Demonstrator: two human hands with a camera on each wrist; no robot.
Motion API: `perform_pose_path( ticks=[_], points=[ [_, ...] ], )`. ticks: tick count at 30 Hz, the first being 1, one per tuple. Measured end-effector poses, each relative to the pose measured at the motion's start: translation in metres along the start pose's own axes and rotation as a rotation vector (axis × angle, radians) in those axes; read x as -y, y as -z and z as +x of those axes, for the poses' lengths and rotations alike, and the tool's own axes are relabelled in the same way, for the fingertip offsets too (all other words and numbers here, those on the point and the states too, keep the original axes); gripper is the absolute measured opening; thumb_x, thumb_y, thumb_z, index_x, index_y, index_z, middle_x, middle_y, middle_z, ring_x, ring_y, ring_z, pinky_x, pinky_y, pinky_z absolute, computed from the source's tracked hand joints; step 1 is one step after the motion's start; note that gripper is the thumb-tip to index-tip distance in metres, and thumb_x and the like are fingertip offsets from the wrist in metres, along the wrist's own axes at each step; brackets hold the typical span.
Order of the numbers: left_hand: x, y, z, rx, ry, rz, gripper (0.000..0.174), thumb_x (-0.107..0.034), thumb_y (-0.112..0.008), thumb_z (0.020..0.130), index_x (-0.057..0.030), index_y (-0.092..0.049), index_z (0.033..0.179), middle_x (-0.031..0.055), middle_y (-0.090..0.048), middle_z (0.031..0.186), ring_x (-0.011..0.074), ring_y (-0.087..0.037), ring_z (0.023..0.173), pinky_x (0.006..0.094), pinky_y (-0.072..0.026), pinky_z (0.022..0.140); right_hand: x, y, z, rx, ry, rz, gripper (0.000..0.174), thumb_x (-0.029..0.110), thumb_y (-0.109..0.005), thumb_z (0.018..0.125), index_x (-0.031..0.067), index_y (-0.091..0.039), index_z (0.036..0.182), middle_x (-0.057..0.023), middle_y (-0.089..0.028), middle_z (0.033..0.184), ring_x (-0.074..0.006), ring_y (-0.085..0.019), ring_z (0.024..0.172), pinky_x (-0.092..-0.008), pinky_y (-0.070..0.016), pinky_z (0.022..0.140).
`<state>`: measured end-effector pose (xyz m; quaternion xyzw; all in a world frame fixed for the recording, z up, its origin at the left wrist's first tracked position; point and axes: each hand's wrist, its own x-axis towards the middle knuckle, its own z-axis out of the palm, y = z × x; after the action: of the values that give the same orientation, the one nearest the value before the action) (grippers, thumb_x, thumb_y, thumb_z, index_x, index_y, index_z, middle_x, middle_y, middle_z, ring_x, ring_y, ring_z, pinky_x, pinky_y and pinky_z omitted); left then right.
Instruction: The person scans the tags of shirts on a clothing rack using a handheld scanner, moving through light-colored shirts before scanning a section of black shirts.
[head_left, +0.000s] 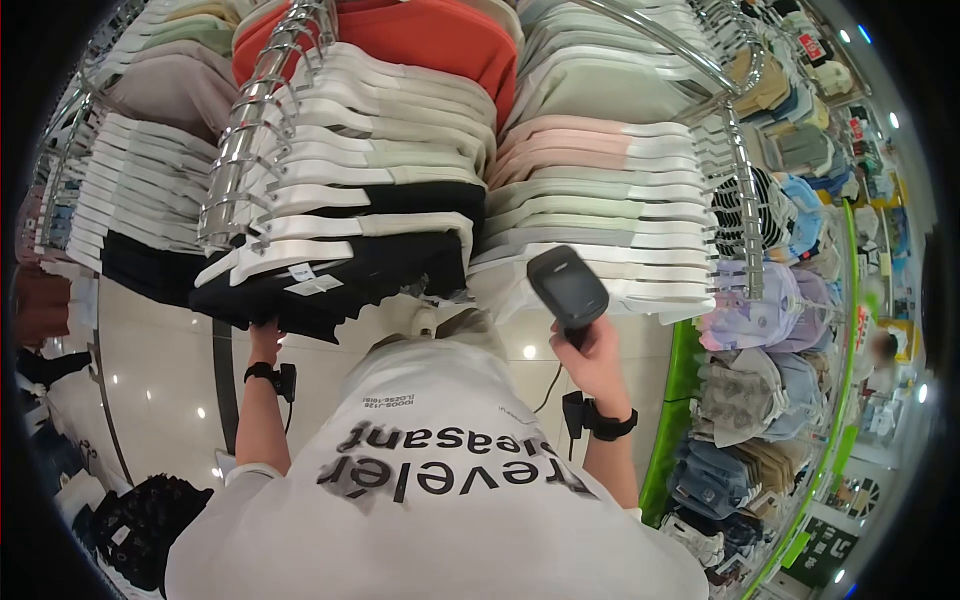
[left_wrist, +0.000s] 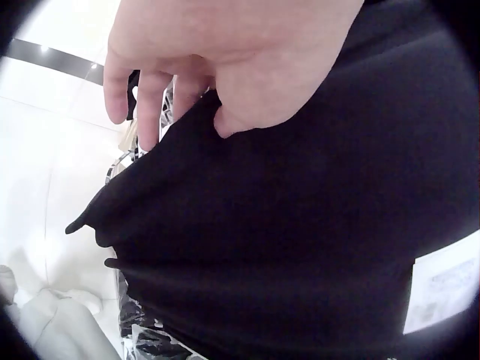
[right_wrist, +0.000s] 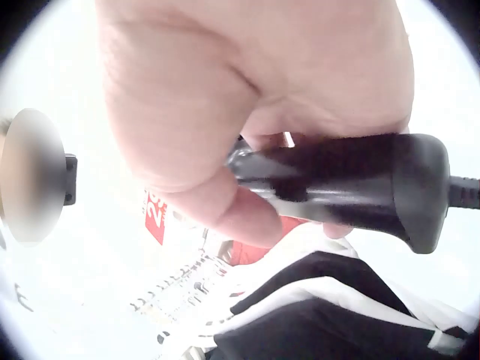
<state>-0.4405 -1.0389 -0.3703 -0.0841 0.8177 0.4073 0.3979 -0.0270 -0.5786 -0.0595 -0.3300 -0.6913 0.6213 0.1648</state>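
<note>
My left hand [head_left: 265,340] is at the lower edge of a black garment [head_left: 330,285] hanging at the front of the middle rack. In the left wrist view the thumb and fingers of that hand [left_wrist: 232,60] pinch the edge of the black cloth [left_wrist: 285,225], and a white tag [left_wrist: 444,289] shows on it. My right hand [head_left: 597,365] grips a black handheld scanner [head_left: 568,288] by its handle, its head in front of the light garments. In the right wrist view the fingers of that hand [right_wrist: 255,97] wrap the handle [right_wrist: 337,180], with a cable at its end.
Rows of garments on white hangers hang from metal rails [head_left: 232,170]. Pink and pale green ones [head_left: 570,150] hang to the right, more to the left. A green-edged shelf [head_left: 670,420] with folded clothes runs along the right. Black lacy clothing [head_left: 150,525] lies at lower left.
</note>
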Motion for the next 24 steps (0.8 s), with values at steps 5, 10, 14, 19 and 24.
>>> perform_pose_path(
  ticks=[5,10,14,19,24],
  points=[
    [-0.01,-0.012,-0.002,-0.084,0.109,-0.219,0.036,-0.037,-0.06,0.101,-0.0222,-0.056,0.133,-0.0022,-0.064,0.125,0.0217,-0.071,0.099,0.0475,-0.0435,0.083,0.028,0.01,0.017,-0.276,0.253,-0.286,0.04,-0.008,-0.068,0.082,0.0025,-0.06,0.12,-0.0038,-0.06,0.098,-0.014,-0.059,0.083,-0.0286,-0.0505,0.077],
    [-0.022,-0.025,-0.007,-0.132,0.113,-0.169,0.039,-0.039,-0.063,0.098,-0.0207,-0.056,0.132,-0.0008,-0.065,0.119,0.022,-0.071,0.096,0.0463,-0.0438,0.081,0.026,0.022,0.011,-0.411,0.304,-0.4,0.047,-0.009,-0.069,0.082,0.0004,-0.058,0.126,-0.0076,-0.059,0.103,-0.0163,-0.059,0.083,-0.03,-0.0509,0.076],
    [-0.02,-0.025,-0.002,-0.159,0.087,-0.14,0.041,-0.039,-0.063,0.097,-0.0199,-0.055,0.133,0.0012,-0.064,0.114,0.0249,-0.07,0.092,0.0452,-0.0459,0.075,0.013,0.026,0.003,-0.547,0.231,-0.294,0.049,-0.003,-0.074,0.085,-0.0016,-0.058,0.131,-0.0104,-0.062,0.107,-0.0183,-0.062,0.088,-0.0312,-0.0521,0.079],
    [-0.037,-0.032,-0.022,-0.216,0.281,0.115,0.052,-0.043,-0.063,0.093,-0.0174,-0.05,0.137,0.0103,-0.064,0.113,0.0314,-0.069,0.085,0.0468,-0.0503,0.072,0.016,0.041,0.003,-0.76,0.332,-0.522,0.044,0.003,-0.077,0.088,-0.0049,-0.063,0.128,-0.0157,-0.068,0.111,-0.0242,-0.066,0.095,-0.0355,-0.0533,0.087],
    [-0.06,-0.033,-0.044,0.107,0.276,0.313,0.055,-0.047,-0.06,0.093,-0.0152,-0.049,0.137,0.0111,-0.066,0.112,0.029,-0.069,0.086,0.0471,-0.0521,0.074,0.026,0.046,0.014,-0.81,0.34,-0.603,0.044,0.006,-0.076,0.09,-0.0057,-0.063,0.13,-0.0169,-0.069,0.111,-0.0277,-0.066,0.099,-0.0379,-0.0526,0.09]
  ],
)
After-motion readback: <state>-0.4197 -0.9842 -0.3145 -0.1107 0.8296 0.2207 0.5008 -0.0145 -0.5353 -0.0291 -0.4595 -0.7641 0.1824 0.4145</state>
